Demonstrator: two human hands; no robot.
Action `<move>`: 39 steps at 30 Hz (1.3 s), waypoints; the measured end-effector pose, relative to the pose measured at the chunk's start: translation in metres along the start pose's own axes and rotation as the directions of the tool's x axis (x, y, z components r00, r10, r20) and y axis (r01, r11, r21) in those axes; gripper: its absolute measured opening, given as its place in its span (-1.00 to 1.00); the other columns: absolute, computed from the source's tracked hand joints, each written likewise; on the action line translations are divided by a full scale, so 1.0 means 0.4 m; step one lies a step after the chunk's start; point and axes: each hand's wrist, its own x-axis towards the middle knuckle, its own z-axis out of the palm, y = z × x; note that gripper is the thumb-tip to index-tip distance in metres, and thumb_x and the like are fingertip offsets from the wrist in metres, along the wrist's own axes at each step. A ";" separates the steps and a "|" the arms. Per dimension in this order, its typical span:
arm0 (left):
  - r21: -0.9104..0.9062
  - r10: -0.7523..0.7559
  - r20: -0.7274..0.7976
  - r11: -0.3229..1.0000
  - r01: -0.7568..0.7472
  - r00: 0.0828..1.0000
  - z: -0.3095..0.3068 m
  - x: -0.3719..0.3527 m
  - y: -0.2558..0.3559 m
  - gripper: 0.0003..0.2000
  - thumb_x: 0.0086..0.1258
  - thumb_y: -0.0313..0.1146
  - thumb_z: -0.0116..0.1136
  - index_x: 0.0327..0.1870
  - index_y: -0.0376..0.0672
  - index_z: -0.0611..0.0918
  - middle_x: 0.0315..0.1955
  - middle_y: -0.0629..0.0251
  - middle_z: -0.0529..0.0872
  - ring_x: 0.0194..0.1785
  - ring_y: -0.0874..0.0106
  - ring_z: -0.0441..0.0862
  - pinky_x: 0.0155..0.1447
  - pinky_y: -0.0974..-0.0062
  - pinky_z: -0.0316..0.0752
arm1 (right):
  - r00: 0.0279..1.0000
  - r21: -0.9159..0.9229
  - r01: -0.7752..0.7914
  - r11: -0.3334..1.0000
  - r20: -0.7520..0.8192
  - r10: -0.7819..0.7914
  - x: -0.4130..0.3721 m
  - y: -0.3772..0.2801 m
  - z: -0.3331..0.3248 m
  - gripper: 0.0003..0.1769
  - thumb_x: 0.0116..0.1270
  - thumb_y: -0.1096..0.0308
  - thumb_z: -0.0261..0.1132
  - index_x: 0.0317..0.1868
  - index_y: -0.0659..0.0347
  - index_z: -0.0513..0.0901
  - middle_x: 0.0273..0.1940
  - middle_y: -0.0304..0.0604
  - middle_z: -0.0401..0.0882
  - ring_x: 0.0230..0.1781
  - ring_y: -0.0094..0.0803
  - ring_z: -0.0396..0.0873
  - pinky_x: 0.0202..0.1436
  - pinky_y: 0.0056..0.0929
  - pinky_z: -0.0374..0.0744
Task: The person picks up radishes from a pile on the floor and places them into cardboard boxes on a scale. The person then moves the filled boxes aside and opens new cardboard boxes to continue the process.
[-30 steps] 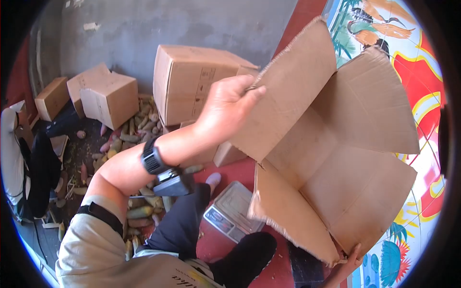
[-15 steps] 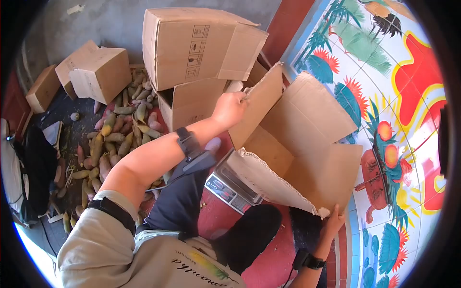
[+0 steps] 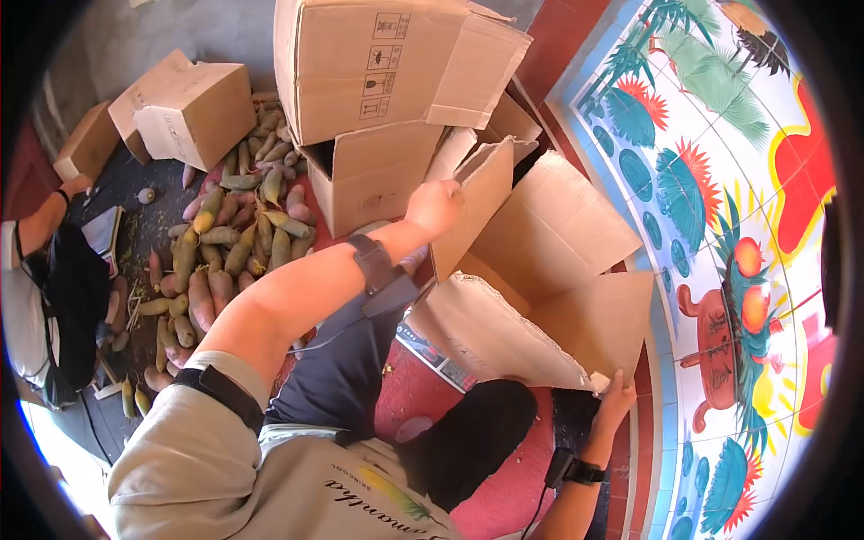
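Observation:
I hold an open cardboard box (image 3: pixel 549 261) with its flaps spread, low over the red floor in front of my knees. My left hand (image 3: pixel 434 207) grips the box's far left flap at its top edge. At the bottom right, my right hand (image 3: pixel 615 403) pinches the near corner of the box. A weighing scale (image 3: pixel 430 353) shows only partly beneath the box's near flap. My dark trouser legs (image 3: pixel 351 373) lie below the box.
Two stacked cardboard boxes (image 3: pixel 378 81) stand behind the held box. A heap of sweet potatoes (image 3: pixel 216 252) covers the floor at left, with more boxes (image 3: pixel 184 108) beyond. Another person's arm (image 3: pixel 40 220) shows at the far left. A painted wall (image 3: pixel 729 180) rises on the right.
The box has come down from in front of my face towards the floor and now covers most of the scale. Both hands kept their grip.

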 end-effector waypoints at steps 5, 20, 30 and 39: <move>0.007 0.026 0.036 1.000 -0.027 0.999 0.011 0.016 0.007 -0.78 0.21 -0.27 0.02 -0.29 -0.21 0.63 -0.31 -0.06 0.64 -0.18 0.02 0.59 -0.05 0.17 0.46 | 0.983 -0.047 -0.166 0.985 0.070 0.169 -0.006 -0.065 0.005 -0.69 0.38 0.26 0.10 -0.15 0.41 0.52 -0.33 -0.16 0.55 -0.40 -0.52 0.53 -0.42 -0.54 0.52; -0.228 0.240 0.199 0.954 -0.193 0.950 -0.016 -0.111 -0.042 -0.60 0.44 -0.12 -0.11 -0.03 -0.34 0.54 -0.40 0.02 0.63 -0.31 0.32 0.59 -0.12 0.38 0.48 | 0.982 0.142 -0.180 0.973 0.079 0.170 -0.030 0.021 0.025 -0.57 0.46 0.13 -0.04 0.10 0.32 0.41 -0.12 -0.07 0.56 -0.23 -0.39 0.60 -0.37 -0.55 0.54; 0.161 -0.064 0.334 0.987 0.010 0.941 -0.276 -0.430 -0.429 -0.73 0.36 -0.22 -0.03 -0.16 -0.23 0.60 -0.36 0.02 0.65 -0.28 0.08 0.60 -0.16 0.28 0.50 | 0.958 -0.065 -0.023 0.998 0.282 0.040 -0.202 0.102 0.078 -0.70 0.44 0.30 -0.02 -0.11 0.36 0.54 -0.27 -0.06 0.62 -0.33 -0.42 0.61 -0.29 -0.54 0.53; 0.838 -0.740 0.280 0.499 0.220 0.612 -0.528 -0.946 -0.764 -0.74 0.25 -0.23 -0.05 -0.31 -0.17 0.65 -0.31 0.06 0.68 -0.22 0.07 0.63 -0.13 0.19 0.53 | 0.789 -0.197 0.499 0.844 0.506 -0.348 -0.267 0.065 0.186 -0.82 0.36 0.45 0.06 -0.24 0.40 0.55 -0.38 -0.08 0.58 -0.38 -0.36 0.56 -0.22 -0.45 0.52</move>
